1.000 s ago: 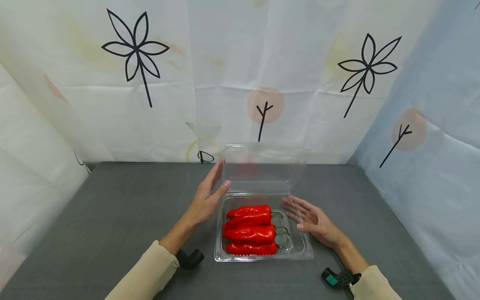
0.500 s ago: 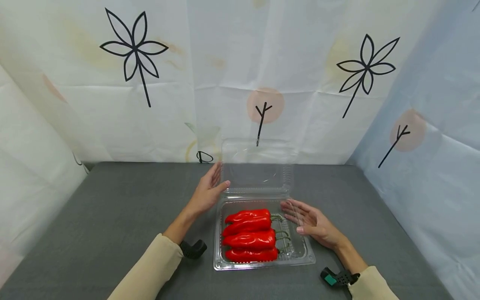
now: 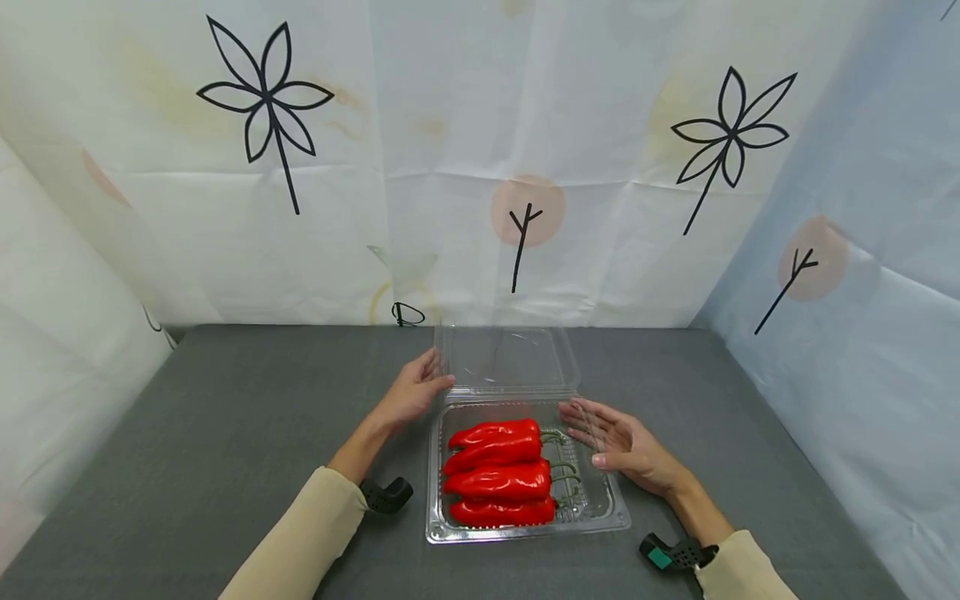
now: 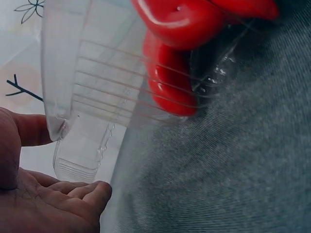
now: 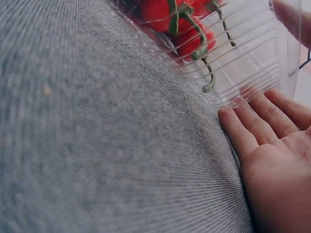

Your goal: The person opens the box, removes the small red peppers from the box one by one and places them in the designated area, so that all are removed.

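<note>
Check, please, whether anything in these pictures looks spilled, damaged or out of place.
Nothing clearly stands out. The four red peppers lie side by side inside the clear container, toward its left, with no spill or damage visible. Its lid is open at the back.

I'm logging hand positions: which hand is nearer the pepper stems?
Right. The right hand is beside the container, next to the stems; the left hand is by the lid, farther away.
</note>
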The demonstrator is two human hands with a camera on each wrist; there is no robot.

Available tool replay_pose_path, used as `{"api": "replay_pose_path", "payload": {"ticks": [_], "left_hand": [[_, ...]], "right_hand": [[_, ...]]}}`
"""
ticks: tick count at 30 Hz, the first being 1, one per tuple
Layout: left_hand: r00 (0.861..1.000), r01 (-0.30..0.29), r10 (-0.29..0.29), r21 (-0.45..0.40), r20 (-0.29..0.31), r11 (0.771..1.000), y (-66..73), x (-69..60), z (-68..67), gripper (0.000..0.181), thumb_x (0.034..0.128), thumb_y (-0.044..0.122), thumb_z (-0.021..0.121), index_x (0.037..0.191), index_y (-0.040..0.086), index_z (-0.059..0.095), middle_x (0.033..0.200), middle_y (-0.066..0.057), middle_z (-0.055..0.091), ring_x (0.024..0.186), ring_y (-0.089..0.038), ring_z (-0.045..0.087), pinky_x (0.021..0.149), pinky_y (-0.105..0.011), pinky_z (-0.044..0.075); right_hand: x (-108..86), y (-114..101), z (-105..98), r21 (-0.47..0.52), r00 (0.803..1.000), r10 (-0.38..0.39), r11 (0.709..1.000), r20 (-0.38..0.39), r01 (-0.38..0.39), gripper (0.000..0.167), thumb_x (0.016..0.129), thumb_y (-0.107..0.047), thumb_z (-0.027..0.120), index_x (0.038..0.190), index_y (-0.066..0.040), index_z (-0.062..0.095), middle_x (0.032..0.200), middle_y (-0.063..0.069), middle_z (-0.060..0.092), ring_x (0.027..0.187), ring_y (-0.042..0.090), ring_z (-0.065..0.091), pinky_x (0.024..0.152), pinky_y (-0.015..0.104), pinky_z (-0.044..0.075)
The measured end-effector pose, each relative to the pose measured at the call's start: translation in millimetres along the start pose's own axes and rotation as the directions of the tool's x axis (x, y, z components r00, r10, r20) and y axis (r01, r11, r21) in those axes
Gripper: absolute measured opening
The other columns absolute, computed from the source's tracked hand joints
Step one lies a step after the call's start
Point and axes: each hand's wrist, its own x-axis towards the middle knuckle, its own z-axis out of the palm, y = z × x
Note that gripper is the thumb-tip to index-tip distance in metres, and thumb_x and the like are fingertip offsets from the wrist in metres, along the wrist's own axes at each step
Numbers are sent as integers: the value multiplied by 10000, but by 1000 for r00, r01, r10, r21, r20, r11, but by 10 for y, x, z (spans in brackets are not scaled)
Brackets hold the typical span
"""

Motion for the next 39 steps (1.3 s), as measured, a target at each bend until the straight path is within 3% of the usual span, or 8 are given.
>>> {"api": "replay_pose_path", "payload": {"ticks": [11,20,23,27,30,36,39], "left_hand": [[997,74,-73,37,-16,997,-76,-5,-9,735,1045,195,547,1573,-101,130,1606,-291,242,1492,-403,244,1193,-523,219],[997,67,-63,73,-46,995,-26,-131,-60,733,1049,194,546,1572,-105,129,1626,-267,225,1500,-387,246,1188,-516,240],[997,11,0,137,-76,991,34,-208,-63,741,1045,184,558,1573,-104,126,1632,-267,212,1498,-389,255,1185,-515,249],[986,-97,126,251,-105,963,194,-339,-1,776,1017,222,619,1591,-50,172,1635,-216,256,1485,-379,295,1175,-518,278],[973,-189,221,299,-74,935,315,-446,84,781,985,256,670,1596,13,248,1622,-162,323,1468,-367,341,1149,-532,324],[937,-348,340,242,77,906,412,-631,285,686,945,202,720,1537,35,417,1526,-136,486,1394,-330,468,1105,-535,389],[929,-365,349,151,120,919,400,-684,386,591,932,169,739,1462,16,525,1432,-144,581,1291,-351,569,1035,-536,460]], "right_hand": [[3,10,7,10,999,-30,999,20,30,706,940,191,485,1555,130,143,1616,281,250,1495,333,288,1182,412,278],[1,27,16,9,1000,5,1000,-20,-4,713,924,196,501,1554,121,177,1607,274,280,1485,320,319,1176,409,299],[4,31,15,-3,1000,4,1000,-27,-4,709,919,194,508,1549,123,191,1600,269,300,1478,317,336,1171,408,312],[9,27,12,-21,999,-1,1000,-35,1,704,919,190,515,1543,130,198,1594,269,313,1472,317,346,1170,408,318],[12,20,7,-28,999,-3,1000,-38,2,700,920,189,516,1541,135,197,1591,267,320,1470,318,349,1169,407,321],[9,20,1,-23,999,-5,1000,-35,4,700,920,190,521,1539,138,198,1590,268,323,1468,327,351,1168,412,321],[8,22,-2,-17,999,-4,1000,-38,4,697,922,190,520,1541,131,206,1589,271,321,1469,335,347,1168,412,321]]}}
